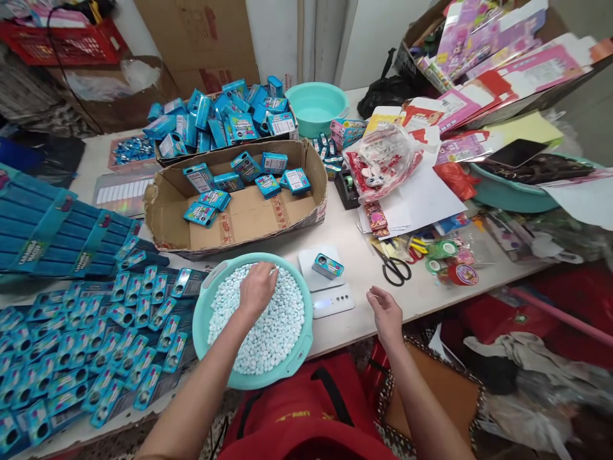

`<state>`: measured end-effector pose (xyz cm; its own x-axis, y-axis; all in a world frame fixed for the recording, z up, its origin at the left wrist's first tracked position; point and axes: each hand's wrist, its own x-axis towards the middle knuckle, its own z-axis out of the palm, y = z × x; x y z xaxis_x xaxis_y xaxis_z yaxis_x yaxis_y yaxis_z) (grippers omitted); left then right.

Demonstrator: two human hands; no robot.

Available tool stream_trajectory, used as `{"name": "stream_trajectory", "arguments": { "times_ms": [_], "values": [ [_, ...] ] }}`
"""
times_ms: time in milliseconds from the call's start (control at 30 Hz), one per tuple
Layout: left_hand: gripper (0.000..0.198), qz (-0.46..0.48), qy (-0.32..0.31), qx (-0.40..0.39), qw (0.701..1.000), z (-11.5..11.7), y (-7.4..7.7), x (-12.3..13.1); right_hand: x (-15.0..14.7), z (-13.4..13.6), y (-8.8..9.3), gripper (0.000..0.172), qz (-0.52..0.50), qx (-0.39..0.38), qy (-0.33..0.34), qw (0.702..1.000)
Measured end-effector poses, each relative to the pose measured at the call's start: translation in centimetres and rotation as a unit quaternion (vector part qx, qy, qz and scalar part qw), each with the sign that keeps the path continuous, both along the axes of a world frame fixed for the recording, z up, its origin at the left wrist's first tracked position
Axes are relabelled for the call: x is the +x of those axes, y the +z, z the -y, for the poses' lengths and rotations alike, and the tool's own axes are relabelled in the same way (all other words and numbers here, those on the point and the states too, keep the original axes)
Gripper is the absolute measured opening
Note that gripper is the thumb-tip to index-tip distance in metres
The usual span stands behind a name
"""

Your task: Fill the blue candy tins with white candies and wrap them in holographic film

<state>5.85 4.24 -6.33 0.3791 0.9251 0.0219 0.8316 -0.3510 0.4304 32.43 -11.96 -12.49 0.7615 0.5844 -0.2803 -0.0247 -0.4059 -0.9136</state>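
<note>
Teal basin (200, 322) of white pellets (282, 319) sits at the near table edge, left hand (257, 289) in them with fingers curled, grasp not discernible; right hand (385, 313) loosely spread, empty, beside white scale (332, 300) bearing small blue box (328, 266); cardboard tray (249, 220) beyond.

A round mint-green basin (202, 322) sits nearest in the scene, left of centre, filled almost to the rim with small white pellets (280, 326). Just right of it, against its rim, lies a flat white scale (332, 299); a small blue box (328, 266) with an oval window rests on the scale's far platform
</note>
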Motion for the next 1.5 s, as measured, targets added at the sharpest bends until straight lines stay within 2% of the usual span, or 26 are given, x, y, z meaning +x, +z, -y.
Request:
{"name": "stream_trajectory", "arguments": {
  "times_ms": [100,200,300,367,400,433,500,567,600,633,667,700,767,833,900,967,1067,1200,1400,1467,1500],
  "values": [
    [0.023,-0.062,-0.048,-0.052,0.996,1.6,-2.6,0.6,-0.8,-1.4,1.0,0.049,0.036,0.016,0.058,0.998],
    [0.025,-0.086,-0.048,-0.084,0.992,3.7,-3.7,-0.3,-2.3,-4.8,1.7,0.059,0.102,0.061,0.130,0.984],
    [0.020,-0.024,0.021,-0.131,0.991,4.7,-3.7,-1.5,-3.8,-8.5,1.9,0.060,0.135,0.091,0.178,0.971],
    [0.023,0.090,0.115,-0.178,0.973,4.6,-3.4,-2.3,-4.5,-10.1,2.2,0.050,0.138,0.087,0.193,0.967],
    [0.026,0.170,0.177,-0.210,0.946,4.5,-3.2,-2.7,-4.9,-10.5,2.7,0.045,0.143,0.084,0.193,0.967],
    [0.028,0.261,0.239,-0.249,0.902,4.3,-2.9,-3.1,-5.2,-10.7,3.4,0.042,0.154,0.084,0.188,0.966],
    [0.028,0.439,0.330,-0.331,0.767,3.9,-2.0,-3.9,-6.1,-10.3,5.4,0.039,0.182,0.102,0.170,0.963],
    [0.024,0.564,0.363,-0.393,0.629,3.6,-0.8,-4.4,-7.4,-9.4,7.8,0.036,0.204,0.136,0.176,0.953],
    [0.023,0.602,0.361,-0.414,0.579,3.5,0.0,-4.5,-8.3,-8.9,8.9,0.034,0.207,0.152,0.200,0.945],
    [0.022,0.627,0.355,-0.428,0.545,3.5,0.9,-4.6,-9.2,-8.4,9.8,0.032,0.202,0.164,0.237,0.936],
    [0.022,0.646,0.343,-0.434,0.526,3.5,1.9,-4.5,-10.2,-8.0,10.4,0.030,0.192,0.171,0.278,0.925],
    [0.023,0.661,0.327,-0.431,0.519,3.6,2.9,-4.3,-11.3,-7.6,10.7,0.029,0.180,0.173,0.319,0.914],
    [0.028,0.687,0.289,-0.397,0.536,3.8,5.0,-3.7,-13.5,-6.9,10.5,0.027,0.160,0.167,0.378,0.896],
    [0.031,0.706,0.257,-0.323,0.576,4.2,6.5,-3.0,-15.3,-6.5,9.7,0.027,0.157,0.162,0.403,0.887],
    [0.033,0.709,0.248,-0.246,0.613,4.4,7.1,-2.2,-16.7,-6.1,9.0,0.027,0.161,0.163,0.412,0.882],
    [0.035,0.699,0.262,-0.191,0.637,4.6,7.0,-1.6,-17.6,-6.0,8.6,0.027,0.171,0.164,0.411,0.880],
    [0.037,0.678,0.289,-0.159,0.657,4.5,6.3,-1.2,-18.0,-6.1,8.7,0.026,0.185,0.161,0.407,0.880],
    [0.040,0.689,0.281,-0.169,0.647,4.0,6.0,-0.9,-17.8,-6.5,8.8,0.026,0.187,0.158,0.404,0.882],
    [0.045,0.691,0.298,-0.204,0.626,3.0,6.5,-0.7,-17.6,-6.9,8.5,0.027,0.170,0.153,0.390,0.892],
    [0.047,0.681,0.297,-0.214,0.634,2.7,6.2,-1.1,-17.0,-6.9,8.8,0.027,0.143,0.158,0.385,0.898],
    [0.047,0.663,0.301,-0.210,0.652,2.7,5.8,-1.6,-16.5,-6.8,9.1,0.027,0.129,0.158,0.380,0.902]
  ]
}}
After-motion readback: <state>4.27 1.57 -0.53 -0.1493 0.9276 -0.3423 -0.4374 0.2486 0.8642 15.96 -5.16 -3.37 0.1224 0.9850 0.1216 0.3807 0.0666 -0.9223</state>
